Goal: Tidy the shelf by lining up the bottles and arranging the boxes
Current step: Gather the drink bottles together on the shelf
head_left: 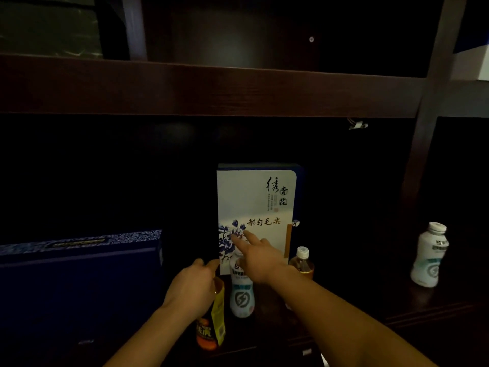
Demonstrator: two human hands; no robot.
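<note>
A white tea box [255, 205] with blue flowers stands upright at the back of the dark shelf. My right hand [258, 256] reaches over a white bottle [241, 295], its fingers spread and its fingertips on the box's lower front. My left hand [193, 283] is closed around the top of an orange bottle [210, 332] with a yellow label, just left of the white one. A small amber bottle [303, 263] with a white cap stands right of my right hand. Another white bottle [430, 256] stands alone far to the right.
A long dark blue box [79, 263] with a patterned top lies flat on the left of the shelf. A dark wooden shelf board [211, 88] runs overhead, with an upright post [420, 165] at the right. A small clip [357, 125] hangs under the board.
</note>
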